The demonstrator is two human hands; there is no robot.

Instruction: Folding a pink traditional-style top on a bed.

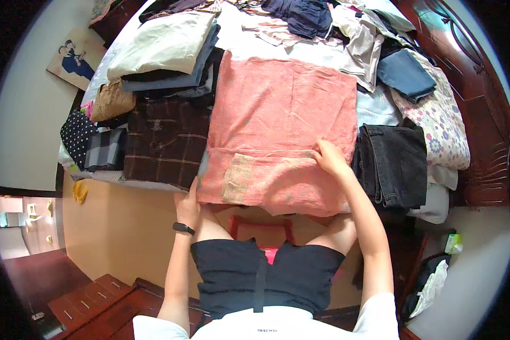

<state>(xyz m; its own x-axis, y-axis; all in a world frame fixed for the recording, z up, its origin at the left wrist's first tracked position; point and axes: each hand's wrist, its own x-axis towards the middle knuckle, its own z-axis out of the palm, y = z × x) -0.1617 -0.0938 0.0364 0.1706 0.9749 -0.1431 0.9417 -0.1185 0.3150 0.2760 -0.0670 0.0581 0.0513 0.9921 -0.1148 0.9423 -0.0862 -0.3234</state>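
Observation:
A large pink cloth (283, 102) lies spread out in front of me, with its near part turned up in a wide fold. A beige patch (238, 178) shows on that fold. Pinched between the fingers of my right hand (328, 157) is the upper edge of the fold, right of its middle. My left hand (188, 203) is at the near left corner of the cloth, closed on its side edge, with some fingers out of sight. A black band (183, 228) circles my left wrist.
Folded dark plaid clothing (167, 141) lies close on the left, below a stack topped by pale trousers (161, 45). Folded black jeans (394, 164) border the cloth on the right, near a blue folded garment (407, 73). Loose clothes (300, 17) cover the bed's far side.

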